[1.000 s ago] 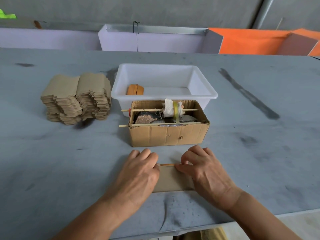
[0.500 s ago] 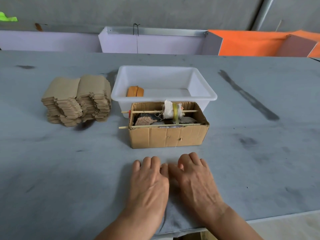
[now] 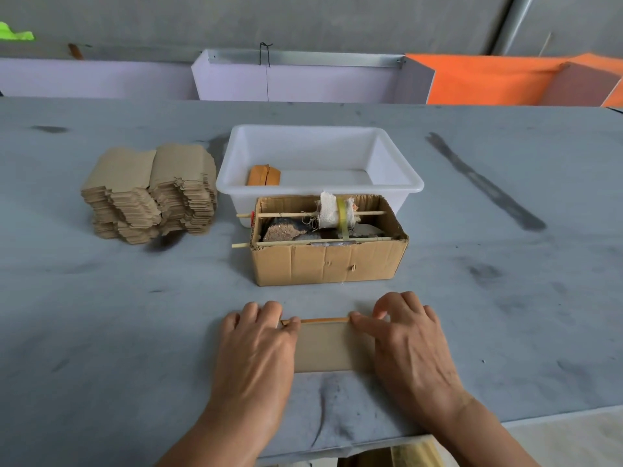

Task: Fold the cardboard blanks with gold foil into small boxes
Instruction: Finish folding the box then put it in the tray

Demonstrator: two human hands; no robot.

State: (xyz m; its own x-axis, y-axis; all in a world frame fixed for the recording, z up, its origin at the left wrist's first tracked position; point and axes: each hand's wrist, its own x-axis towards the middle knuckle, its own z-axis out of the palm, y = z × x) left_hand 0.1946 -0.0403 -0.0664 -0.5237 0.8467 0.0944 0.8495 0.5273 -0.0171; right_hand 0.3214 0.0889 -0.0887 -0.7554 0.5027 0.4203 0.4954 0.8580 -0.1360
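Two bare forearms, left grip (image 3: 258,345), right grip (image 3: 409,342) — no sleeves, no gloves

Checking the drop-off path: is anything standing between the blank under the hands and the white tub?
Yes. The open cardboard box stands directly between the blank and the white tub, against the tub's near wall.

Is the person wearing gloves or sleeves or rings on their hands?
No gloves. The left hand and right hand are both bare, with no rings, watch or bracelet showing. Both forearms are bare too; no sleeve comes into view. Fingernails look short and unpainted.
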